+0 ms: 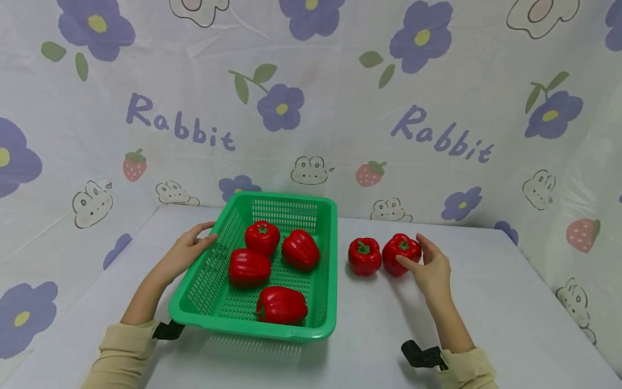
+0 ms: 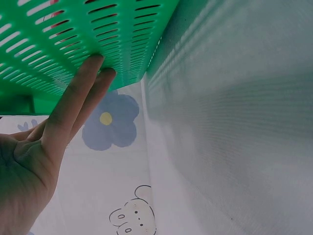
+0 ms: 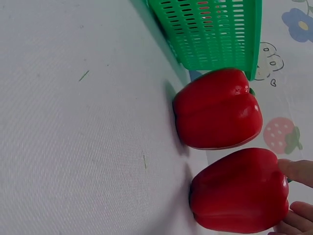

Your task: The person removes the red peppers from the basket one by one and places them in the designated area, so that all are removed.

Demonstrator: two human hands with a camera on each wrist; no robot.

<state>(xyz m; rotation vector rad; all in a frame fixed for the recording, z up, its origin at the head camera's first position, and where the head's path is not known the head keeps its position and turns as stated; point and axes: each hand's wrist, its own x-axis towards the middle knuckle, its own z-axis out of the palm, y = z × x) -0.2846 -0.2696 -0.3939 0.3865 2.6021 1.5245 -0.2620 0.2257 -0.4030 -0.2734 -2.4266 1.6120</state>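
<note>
My left hand holds the left rim of a green plastic basket, thumb over the edge. In the left wrist view, two long fingers lie against its slotted outer wall. Several red bell peppers, one with its stem toward the near left, lie inside. Right of the basket, two more stand stem up, side by side. My right hand grips the right-hand bell pepper with thumb and fingers around its upper part. The other bell pepper stands between it and the basket.
A white cloth covers the table. Behind it hangs a patterned curtain with flowers, rabbits and strawberries. The basket's far right corner is close to the nearer loose pepper in the right wrist view.
</note>
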